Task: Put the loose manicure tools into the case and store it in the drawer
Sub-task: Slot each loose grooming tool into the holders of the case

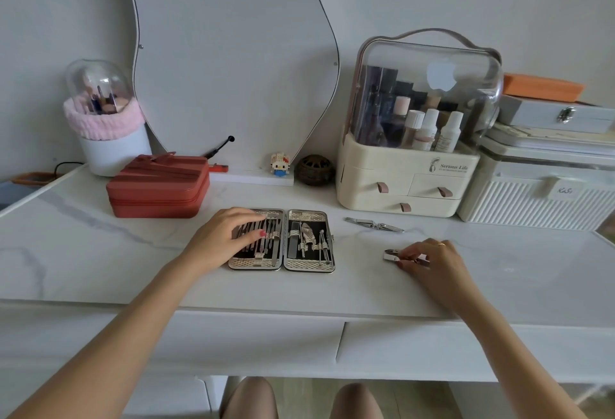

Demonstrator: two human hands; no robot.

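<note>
Two hands are over the worktop [100,252]: right hand [429,257] pinches one small clipper [390,255], lying left-right; left hand [226,235] rests with relaxed fingers on the open case [281,239]. One loose nipper [374,225] lies farther back, also left-right, near the cream organizer [406,182].

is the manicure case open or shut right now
Open. The manicure case lies spread flat on the table, both halves showing tools in their loops; the left hand rests on its left half.

Silver mesh-patterned case [281,241] w/ black lining, red zip box [158,186], cream organiser [404,182] — pink pulls, white marble-veined desk [100,252]
</note>
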